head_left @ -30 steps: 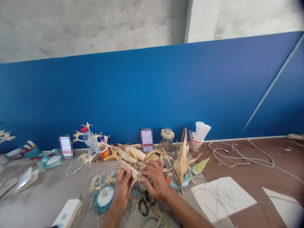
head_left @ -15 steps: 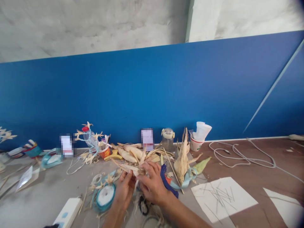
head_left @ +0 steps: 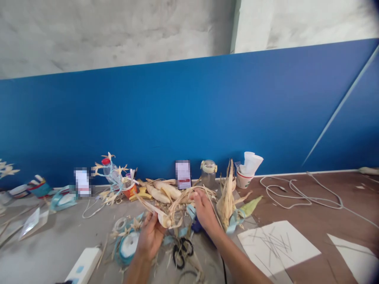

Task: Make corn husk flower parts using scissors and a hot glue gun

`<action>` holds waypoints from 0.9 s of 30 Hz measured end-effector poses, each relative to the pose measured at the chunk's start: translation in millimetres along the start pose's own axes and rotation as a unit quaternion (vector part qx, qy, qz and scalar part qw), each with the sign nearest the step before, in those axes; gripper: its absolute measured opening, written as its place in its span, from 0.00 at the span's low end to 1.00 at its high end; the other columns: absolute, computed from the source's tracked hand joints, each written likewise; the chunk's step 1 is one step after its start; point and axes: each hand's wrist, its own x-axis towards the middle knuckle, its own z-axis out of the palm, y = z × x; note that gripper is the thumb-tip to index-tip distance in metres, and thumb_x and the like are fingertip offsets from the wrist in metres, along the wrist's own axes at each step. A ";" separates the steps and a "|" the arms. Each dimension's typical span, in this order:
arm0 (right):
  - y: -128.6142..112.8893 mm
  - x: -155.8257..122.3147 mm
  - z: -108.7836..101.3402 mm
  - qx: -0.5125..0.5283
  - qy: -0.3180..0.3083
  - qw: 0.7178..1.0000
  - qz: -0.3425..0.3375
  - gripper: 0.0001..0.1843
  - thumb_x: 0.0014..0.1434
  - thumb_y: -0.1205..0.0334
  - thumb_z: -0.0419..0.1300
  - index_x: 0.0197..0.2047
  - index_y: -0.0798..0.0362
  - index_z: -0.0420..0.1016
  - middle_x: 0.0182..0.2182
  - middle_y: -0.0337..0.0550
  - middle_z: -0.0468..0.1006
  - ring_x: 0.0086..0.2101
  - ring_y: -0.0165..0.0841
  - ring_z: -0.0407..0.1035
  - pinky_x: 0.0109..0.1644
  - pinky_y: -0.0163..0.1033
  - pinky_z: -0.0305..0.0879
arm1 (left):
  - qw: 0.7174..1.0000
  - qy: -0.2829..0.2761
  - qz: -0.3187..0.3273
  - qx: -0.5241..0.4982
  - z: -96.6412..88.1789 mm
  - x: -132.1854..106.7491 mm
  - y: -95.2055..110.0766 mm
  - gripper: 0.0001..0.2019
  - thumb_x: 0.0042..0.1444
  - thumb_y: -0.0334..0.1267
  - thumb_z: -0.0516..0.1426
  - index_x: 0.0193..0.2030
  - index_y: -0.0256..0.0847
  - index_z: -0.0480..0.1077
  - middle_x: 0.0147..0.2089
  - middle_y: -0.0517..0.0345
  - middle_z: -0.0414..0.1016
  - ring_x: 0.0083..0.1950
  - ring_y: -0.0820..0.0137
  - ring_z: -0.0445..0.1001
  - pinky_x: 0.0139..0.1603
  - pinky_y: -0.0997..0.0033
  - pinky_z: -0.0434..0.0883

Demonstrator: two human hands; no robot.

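My left hand is closed around a dried corn husk, its cut stem end facing right and its pointed leaves trailing up to the left. Just right of it, my right hand pinches a loose dry husk strip that runs back toward the husk in my left hand. Under the hands lie black-handled scissors. A spool of blue ribbon sits beside my left wrist. The dark blue tool near my right hand is mostly hidden by the forearm.
Behind the hands lie pale husks, a phone and a lidded jar. A standing husk, a paper cup and paper with thin wires are on the right. A power strip lies at front left.
My right hand has moved away from the left, up and to the right, drawing a husk strip out. The husk's stem end and the scissors now show.
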 end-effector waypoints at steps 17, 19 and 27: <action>-9.8 -22.2 18.0 -0.017 -0.268 0.962 0.049 0.16 0.57 0.52 0.52 0.25 0.54 0.69 0.21 0.39 0.72 0.27 0.33 0.65 0.34 0.35 0.60 | 0.950 -0.205 0.008 0.235 -7.6 -9.6 -12.5 0.10 0.52 0.44 0.62 0.29 0.40 0.72 0.28 0.60 0.72 0.27 0.73 0.66 0.32 0.72 0.64; -9.2 -22.3 19.2 -0.015 -0.234 0.971 0.053 0.19 0.58 0.49 0.51 0.24 0.54 0.67 0.20 0.38 0.69 0.26 0.32 0.64 0.32 0.35 0.60 | 0.953 -0.206 0.000 0.222 -4.2 -12.2 -13.3 0.09 0.52 0.44 0.62 0.29 0.40 0.72 0.33 0.58 0.74 0.28 0.72 0.68 0.33 0.71 0.65; -5.7 -30.1 23.3 0.036 -0.258 0.961 0.098 0.24 0.59 0.40 0.48 0.24 0.51 0.61 0.14 0.31 0.60 0.15 0.27 0.60 0.19 0.32 0.57 | 0.956 -0.226 -0.047 0.182 8.2 -22.3 -18.9 0.12 0.52 0.46 0.61 0.27 0.40 0.69 0.29 0.59 0.74 0.27 0.72 0.67 0.28 0.72 0.63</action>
